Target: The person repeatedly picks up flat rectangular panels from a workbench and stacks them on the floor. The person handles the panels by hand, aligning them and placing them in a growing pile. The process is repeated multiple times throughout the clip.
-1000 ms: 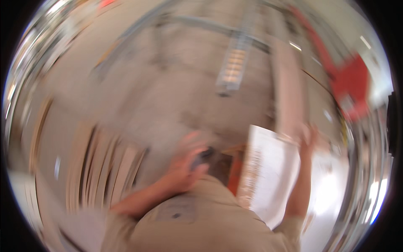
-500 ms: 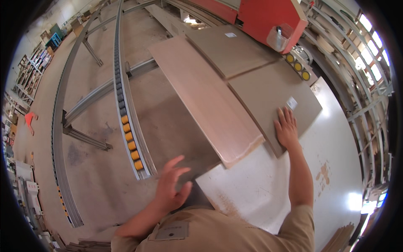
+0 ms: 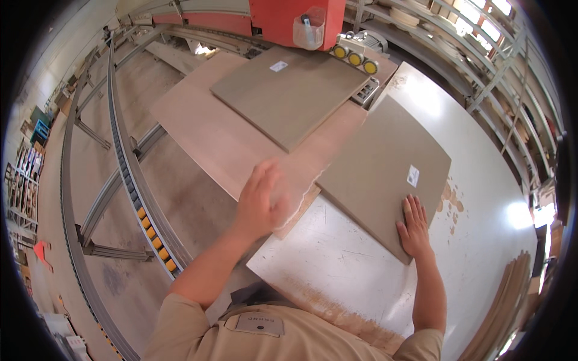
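My right hand [image 3: 414,228] lies flat, fingers stretched, on the near edge of a grey-brown board [image 3: 385,162]. A small white label is stuck on the board beside my fingertips. This board rests on the white table, angled away from a second grey-brown board [image 3: 289,96]. My left hand [image 3: 260,198], slightly smeared by motion, hovers with its thumb apart and nothing visible in it. Below it is the near end of the pinkish worn platform [image 3: 198,114], on which the second board lies. Whether my left hand touches the platform, I cannot tell.
A red machine [image 3: 295,21] with yellow-faced rollers [image 3: 355,58] stands beyond the boards. The white table [image 3: 325,240] extends to the right. On the left runs a roller rail [image 3: 129,174] with black and yellow wheels. Brown strips [image 3: 503,301] stand at lower right.
The near board has slid toward me and right under my right hand, parting from the far board. My left hand has moved up and right over the platform's end. The view has turned right.
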`<state>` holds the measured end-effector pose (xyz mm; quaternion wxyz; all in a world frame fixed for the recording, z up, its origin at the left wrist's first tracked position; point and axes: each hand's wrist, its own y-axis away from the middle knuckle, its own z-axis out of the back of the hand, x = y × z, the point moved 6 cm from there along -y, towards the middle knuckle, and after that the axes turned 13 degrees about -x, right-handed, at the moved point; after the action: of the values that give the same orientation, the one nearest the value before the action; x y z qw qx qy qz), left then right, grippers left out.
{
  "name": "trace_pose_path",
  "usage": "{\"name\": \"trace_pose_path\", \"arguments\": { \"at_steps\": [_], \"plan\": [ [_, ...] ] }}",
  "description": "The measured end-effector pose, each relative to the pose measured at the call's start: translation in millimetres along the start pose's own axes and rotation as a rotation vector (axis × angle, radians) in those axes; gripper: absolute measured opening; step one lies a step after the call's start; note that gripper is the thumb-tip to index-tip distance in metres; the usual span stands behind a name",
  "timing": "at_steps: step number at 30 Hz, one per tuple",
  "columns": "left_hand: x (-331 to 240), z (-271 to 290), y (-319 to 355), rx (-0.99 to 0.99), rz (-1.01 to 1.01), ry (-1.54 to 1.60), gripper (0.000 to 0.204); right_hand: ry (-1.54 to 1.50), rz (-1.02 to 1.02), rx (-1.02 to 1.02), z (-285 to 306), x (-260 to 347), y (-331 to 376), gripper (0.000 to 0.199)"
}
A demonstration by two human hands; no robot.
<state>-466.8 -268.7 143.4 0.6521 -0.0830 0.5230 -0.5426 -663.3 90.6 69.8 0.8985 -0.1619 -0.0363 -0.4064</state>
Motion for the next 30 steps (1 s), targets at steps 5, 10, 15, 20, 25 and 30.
{"name": "trace_pose_path", "arguments": {
  "at_steps": [5, 10, 15, 20, 25, 30],
  "plan": [
    [70.1, -57.8, -36.6, 0.118, 0.073, -0.516, 0.052, 0.004, -0.013, 0.067, 35.4, -27.0, 74.3, 0.066],
    [99.8, -99.2, -51.4, 0.172, 0.053, -0.515, 0.062, -0.004, -0.108, 0.147, 72.9, -40.0, 119.5, 0.067],
    [82.1, -122.0, -32.9, 0.303, -0.008, -0.565, 0.071, -0.173, -0.438, 0.121, 58.0, -40.1, 81.4, 0.071],
    [36.4, -142.9, -10.2, 0.487, -0.103, -0.448, 0.079, -0.925, -0.654, -0.232, -26.3, -2.9, -46.9, 0.062],
    [7.2, -133.0, 4.4, 0.571, -0.106, -0.016, 0.068, -1.144, -1.07, -0.159, -75.7, 17.3, -103.5, 0.035],
    [78.9, -101.8, -67.0, 0.282, 0.081, -0.29, 0.056, -1.213, -1.127, -0.233, -62.2, 17.6, -80.3, 0.02]
  ]
}}
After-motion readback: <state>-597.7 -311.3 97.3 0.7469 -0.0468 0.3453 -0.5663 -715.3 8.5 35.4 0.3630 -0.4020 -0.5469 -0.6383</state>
